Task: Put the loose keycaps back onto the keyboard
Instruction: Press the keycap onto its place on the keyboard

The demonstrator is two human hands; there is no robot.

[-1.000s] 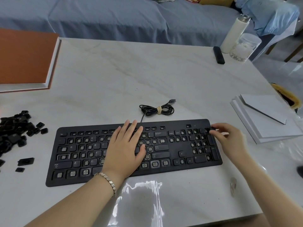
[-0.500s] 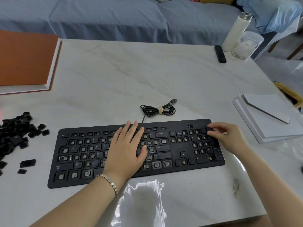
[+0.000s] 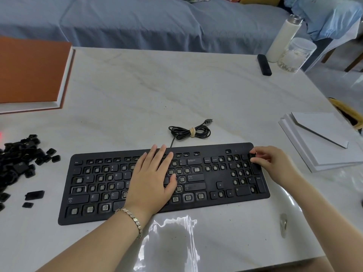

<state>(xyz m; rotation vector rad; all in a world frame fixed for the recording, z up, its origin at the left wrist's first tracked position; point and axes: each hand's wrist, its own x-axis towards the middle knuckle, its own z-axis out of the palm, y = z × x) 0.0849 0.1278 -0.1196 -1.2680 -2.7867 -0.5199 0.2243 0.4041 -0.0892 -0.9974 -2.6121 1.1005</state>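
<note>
On the keyboard, left fingers lie flat, right fingers pinch a keycap; far jar holds white bits

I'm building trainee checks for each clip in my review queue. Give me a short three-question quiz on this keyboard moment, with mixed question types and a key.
1. True or false: the left hand lies flat on the keyboard.
2. Where is the pile of loose keycaps? A) left of the keyboard B) right of it C) on top of it
3. Fill in: the right hand pinches a keycap at the keyboard's far ____ corner.
Key: 1 true; 2 A; 3 right.
</note>
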